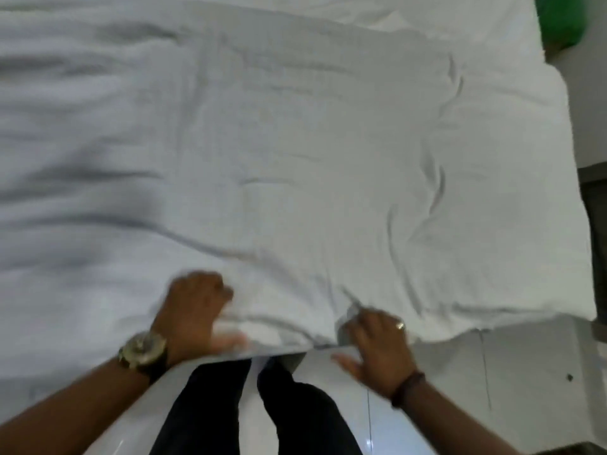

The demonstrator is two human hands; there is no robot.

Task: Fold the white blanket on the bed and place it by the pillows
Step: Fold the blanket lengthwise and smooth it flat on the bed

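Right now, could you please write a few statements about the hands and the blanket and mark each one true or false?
1. Both hands are at the near edge of the white blanket. True.
2. The left hand wears a wristwatch. True.
3. The blanket is folded into a small square. False: it lies spread and wrinkled.
4. The right hand is bare of jewellery. False: it has a ring.
5. Something green shows at the far right. True.

Dim, flat indoor light; motion blur softens everything, especially left.
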